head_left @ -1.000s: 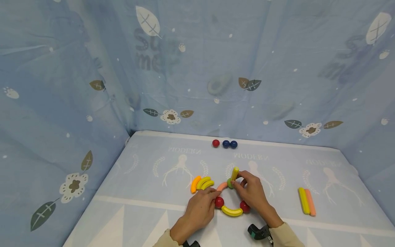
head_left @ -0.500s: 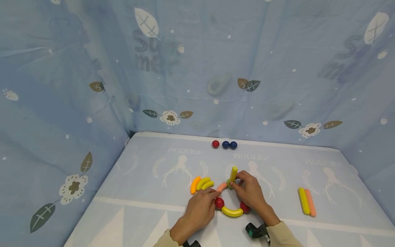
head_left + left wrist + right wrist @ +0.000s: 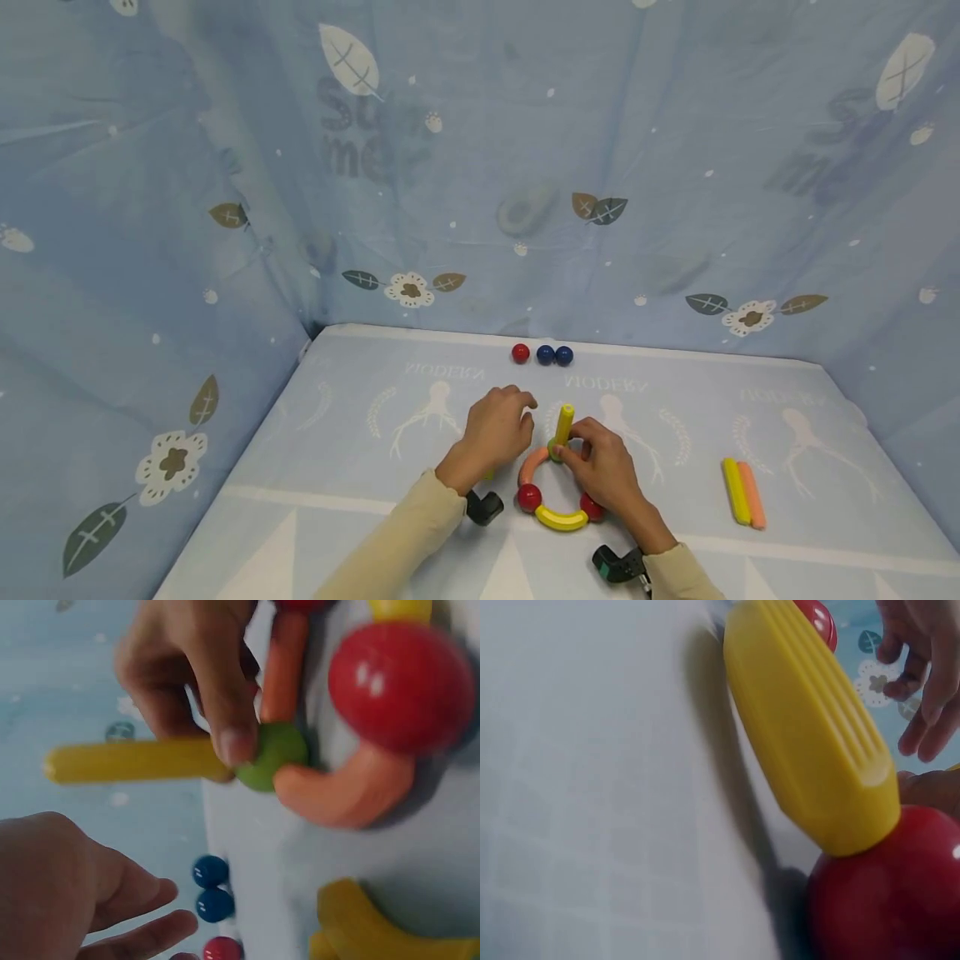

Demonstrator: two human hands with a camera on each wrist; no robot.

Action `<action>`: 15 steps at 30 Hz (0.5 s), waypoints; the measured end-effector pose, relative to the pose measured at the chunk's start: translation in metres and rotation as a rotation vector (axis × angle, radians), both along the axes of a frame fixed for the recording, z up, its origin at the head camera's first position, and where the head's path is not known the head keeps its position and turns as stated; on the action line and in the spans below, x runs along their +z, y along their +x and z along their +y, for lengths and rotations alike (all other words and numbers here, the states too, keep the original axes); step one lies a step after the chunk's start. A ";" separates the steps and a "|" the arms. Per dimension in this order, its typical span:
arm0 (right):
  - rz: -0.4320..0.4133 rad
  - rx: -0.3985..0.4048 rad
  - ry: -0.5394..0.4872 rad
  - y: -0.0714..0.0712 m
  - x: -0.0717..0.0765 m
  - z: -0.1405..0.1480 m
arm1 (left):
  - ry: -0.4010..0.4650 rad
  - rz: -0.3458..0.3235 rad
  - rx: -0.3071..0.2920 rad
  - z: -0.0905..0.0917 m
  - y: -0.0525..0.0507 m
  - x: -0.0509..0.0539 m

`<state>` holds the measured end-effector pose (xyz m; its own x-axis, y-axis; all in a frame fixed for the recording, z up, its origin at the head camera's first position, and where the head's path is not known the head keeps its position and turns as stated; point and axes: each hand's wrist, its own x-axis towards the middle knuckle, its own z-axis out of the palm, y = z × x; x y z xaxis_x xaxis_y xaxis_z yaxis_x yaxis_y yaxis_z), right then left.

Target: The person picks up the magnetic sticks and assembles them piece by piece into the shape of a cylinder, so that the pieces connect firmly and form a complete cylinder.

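Note:
On the table lies a ring of magnetic-looking toy pieces: a red ball (image 3: 528,498), a curved yellow stick (image 3: 561,520), another red ball (image 3: 591,507), a curved salmon stick (image 3: 531,467) and a green ball (image 3: 555,451). A straight yellow stick (image 3: 565,423) rises from the green ball. My right hand (image 3: 603,467) pinches that stick's lower end, thumb against the green ball (image 3: 274,759). Left of the ring, my left hand (image 3: 498,429) hovers with loosely bent fingers, holding nothing. It mostly hides the loose curved yellow sticks (image 3: 367,922) in the head view.
At the table's back edge sit a red ball (image 3: 521,353) and two blue balls (image 3: 554,356). To the right lie a straight yellow stick (image 3: 737,492) and a salmon stick (image 3: 752,496). A blue patterned curtain (image 3: 480,167) stands behind the table.
My left hand has let go of the ring's left side and moved up and away from it, over the loose curved sticks. My right hand stays at the green ball.

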<state>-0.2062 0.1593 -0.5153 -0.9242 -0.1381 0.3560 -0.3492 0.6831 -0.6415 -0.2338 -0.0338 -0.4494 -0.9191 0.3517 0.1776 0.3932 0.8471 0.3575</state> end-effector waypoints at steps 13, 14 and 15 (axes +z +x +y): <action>-0.020 -0.035 -0.013 0.001 0.000 -0.002 | -0.095 0.009 0.188 0.003 -0.082 -0.029; -0.024 -0.038 -0.011 0.002 0.000 -0.002 | -0.087 0.003 0.195 0.003 -0.087 -0.030; -0.027 -0.040 -0.009 0.002 0.000 -0.003 | -0.080 -0.005 0.201 0.003 -0.091 -0.030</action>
